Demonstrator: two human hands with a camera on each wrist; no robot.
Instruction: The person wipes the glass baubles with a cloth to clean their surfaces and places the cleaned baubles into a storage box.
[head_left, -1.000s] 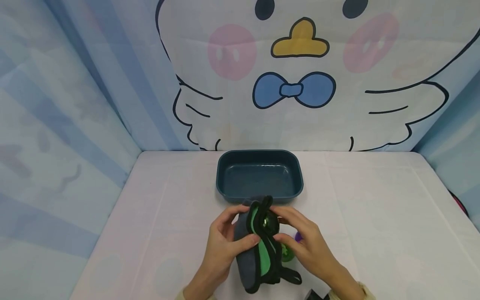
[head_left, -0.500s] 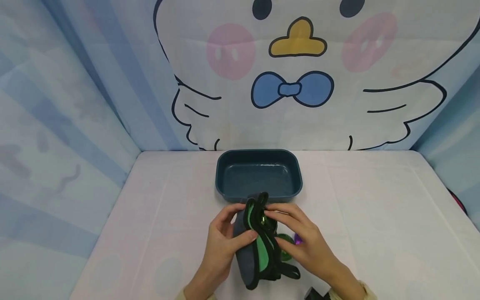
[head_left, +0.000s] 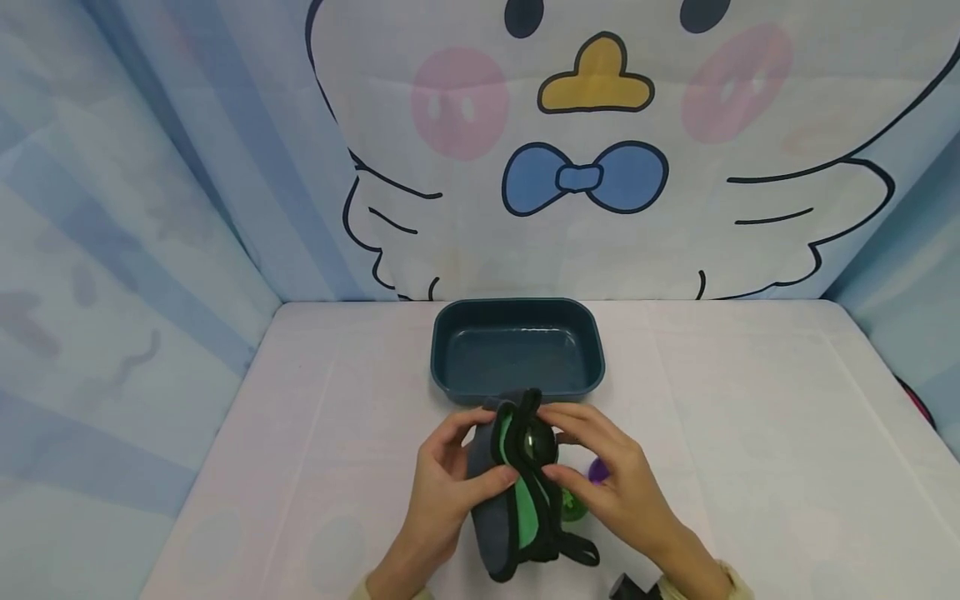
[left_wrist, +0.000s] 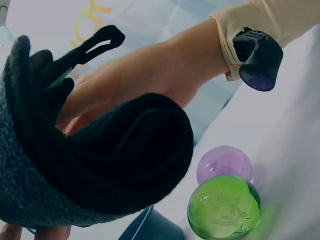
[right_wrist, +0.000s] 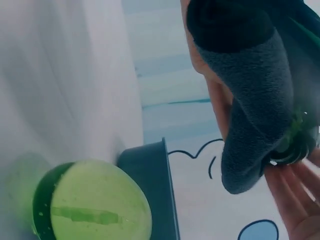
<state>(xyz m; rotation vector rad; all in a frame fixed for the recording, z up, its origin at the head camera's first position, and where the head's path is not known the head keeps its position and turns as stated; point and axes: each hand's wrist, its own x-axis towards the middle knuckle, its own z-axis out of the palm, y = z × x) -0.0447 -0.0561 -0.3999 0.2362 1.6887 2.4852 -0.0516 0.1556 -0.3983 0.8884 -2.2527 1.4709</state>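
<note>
The relation to watch is between the dark glassy ball [head_left: 540, 443] and the mouth of the grey pouch [head_left: 491, 533], above the surface [head_left: 765, 425]. Taking the far side of the surface as 12 o'clock, the pouch's long axis runs close to 12-to-6, its near end leaning slightly toward 5, and its black-edged mouth gapes along the side toward 3, showing green lining. The ball sits against the farther half of that edge; whether any of it is inside the pouch, I cannot tell. The right hand [head_left: 628, 483] is the nearer one, on the ball's 4 o'clock side, with thumb and fingers bent around it in a pinch. The left hand [head_left: 442, 487] grips the pouch from 9 o'clock, thumb pressed by the mouth, so the ball lies at about 1 to 2 o'clock from that thumb tip. A black strap loop [head_left: 579, 550] sticks out at the pouch's near end, toward 4. From the held ball, a green ball [head_left: 575, 505] lies at 5 o'clock, partly hidden by the pouch, and a purple ball [head_left: 598, 472] at 4, partly covered by the right fingers. At 12 o'clock beyond the pouch stands a blue-green tub [head_left: 517, 307].
</note>
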